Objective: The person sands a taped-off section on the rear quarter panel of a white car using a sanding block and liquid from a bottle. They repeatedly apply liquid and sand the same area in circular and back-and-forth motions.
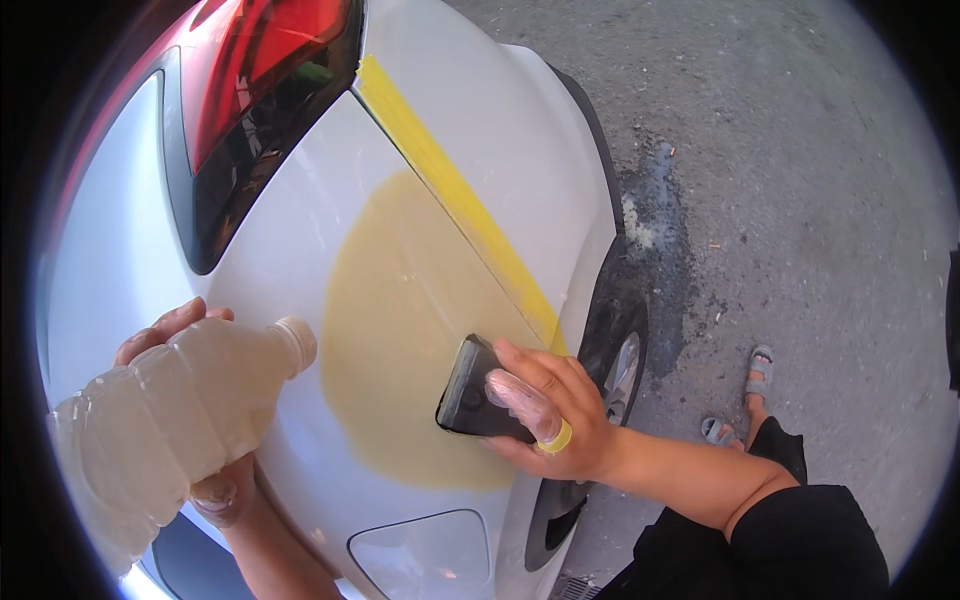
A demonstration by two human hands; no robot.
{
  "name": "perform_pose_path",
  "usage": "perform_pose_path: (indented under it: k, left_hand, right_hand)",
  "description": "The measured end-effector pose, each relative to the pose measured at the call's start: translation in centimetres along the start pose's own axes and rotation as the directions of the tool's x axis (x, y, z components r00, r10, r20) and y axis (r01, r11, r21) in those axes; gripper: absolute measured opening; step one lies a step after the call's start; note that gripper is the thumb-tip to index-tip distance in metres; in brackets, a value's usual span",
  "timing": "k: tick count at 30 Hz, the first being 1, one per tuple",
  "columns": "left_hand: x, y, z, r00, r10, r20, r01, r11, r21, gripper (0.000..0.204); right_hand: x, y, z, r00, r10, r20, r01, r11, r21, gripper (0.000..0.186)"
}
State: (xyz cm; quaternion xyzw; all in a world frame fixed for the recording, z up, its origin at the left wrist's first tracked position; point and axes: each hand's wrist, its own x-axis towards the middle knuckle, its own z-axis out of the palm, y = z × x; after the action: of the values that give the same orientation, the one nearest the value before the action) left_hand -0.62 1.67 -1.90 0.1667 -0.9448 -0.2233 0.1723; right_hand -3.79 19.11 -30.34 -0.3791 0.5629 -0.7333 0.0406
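Note:
My left hand (215, 495) grips a large plastic bottle (180, 410) of cloudy liquid with a white cap, held tilted toward the car. My right hand (560, 420) is closed on a dark block (465, 385), resting on a beige oval patch (390, 270) on the white car panel (275, 230). One finger of that hand is covered in clear plastic with a yellow band at its base. A strip of yellow tape (440, 190) runs diagonally along the panel seam beside the patch. The face of the block against the panel is hidden.
A red tail light (250, 60) sits at upper left, a small flap (420, 550) at the bottom, and a dark wheel area (620, 350) at right. Asphalt ground (790, 170) lies beyond, with a damp stain and sandalled feet (758, 375) below black clothing.

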Motion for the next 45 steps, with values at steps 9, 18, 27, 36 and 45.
perform_pose_path:
  k: [9, 18, 27, 36, 45]
  left_hand:
    - [-1.0, 0.1, -0.1, 0.999, -0.020, -0.044, 0.020, 1.000, 0.004, 0.111]
    - [-1.2, -0.2, -0.4, 0.999, 0.005, -0.042, -0.004, 0.999, 0.039, 0.113]
    - [-0.3, 1.1, 1.2, 0.986, -0.023, -0.166, 0.025, 1.000, 0.012, 0.117]
    - [-0.9, 0.0, 0.1, 0.995, 0.022, -0.098, -0.025, 0.999, -0.033, 0.111]
    - [-1.2, -0.1, 0.1, 0.987, 0.032, -0.156, -0.042, 0.997, -0.061, 0.107]
  right_hand:
    - [6.7, -0.7, 1.5, 0.994, -0.017, -0.108, 0.019, 1.000, 0.021, 0.074]
    - [13.6, 0.4, 2.4, 0.983, -0.035, -0.181, 0.024, 0.998, -0.064, 0.063]
    - [6.0, -1.4, 0.8, 0.997, -0.048, -0.059, 0.046, 0.998, -0.033, 0.065]
    - [4.0, -3.8, 1.3, 0.995, -0.097, -0.025, 0.095, 0.992, -0.086, 0.075]
    - [9.4, -3.4, 2.8, 0.994, -0.036, -0.103, 0.025, 0.994, -0.110, 0.074]
